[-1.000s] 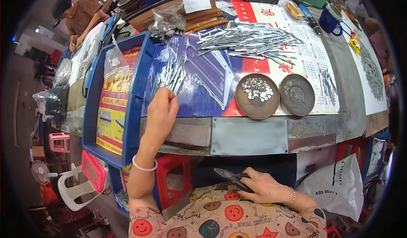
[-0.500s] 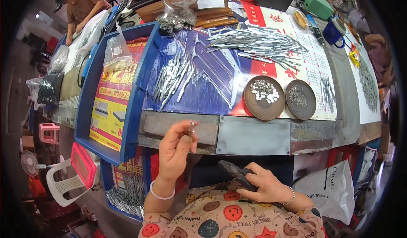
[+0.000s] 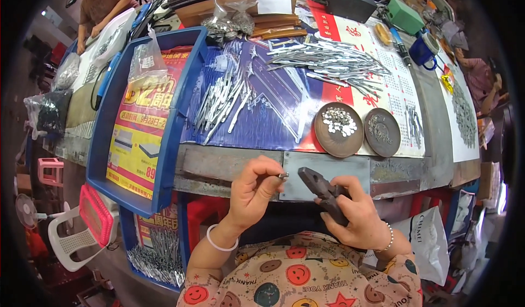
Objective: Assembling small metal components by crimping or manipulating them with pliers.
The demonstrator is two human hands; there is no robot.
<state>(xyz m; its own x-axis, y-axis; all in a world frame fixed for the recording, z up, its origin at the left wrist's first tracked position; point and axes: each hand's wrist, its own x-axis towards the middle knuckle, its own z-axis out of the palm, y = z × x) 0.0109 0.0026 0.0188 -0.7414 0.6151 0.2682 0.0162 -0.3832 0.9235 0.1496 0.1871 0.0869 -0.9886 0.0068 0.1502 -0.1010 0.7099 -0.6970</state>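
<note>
Between the thumb and forefinger of my left hand [image 3: 255, 193] is a small shiny metal piece [image 3: 284, 175], too small to name. My right hand [image 3: 355, 214] is wrapped round dark pliers [image 3: 322, 189], whose jaws point up and left, a short gap from the metal piece. Both hands are over the table's near edge, by a bare metal plate [image 3: 350, 167]. Beyond them stand a brown dish [image 3: 324, 143] of small silvery discs and another brown dish [image 3: 389, 149] of tiny metal parts. Thin metal strips [image 3: 219, 102] lie loose on the blue sheet, left of the dishes.
A blue tray [image 3: 178, 137] lined with printed paper stands at the left. More metal strips [image 3: 333, 61] are piled at the back. A blue mug [image 3: 424, 51] stands back right. Below the left edge sits a blue bin [image 3: 129, 230] of metal strips. A person [image 3: 104, 6] works at far left.
My left hand has moved right with the small metal piece. My right hand has raised the pliers toward it, over the table's edge. The view has shifted slightly.
</note>
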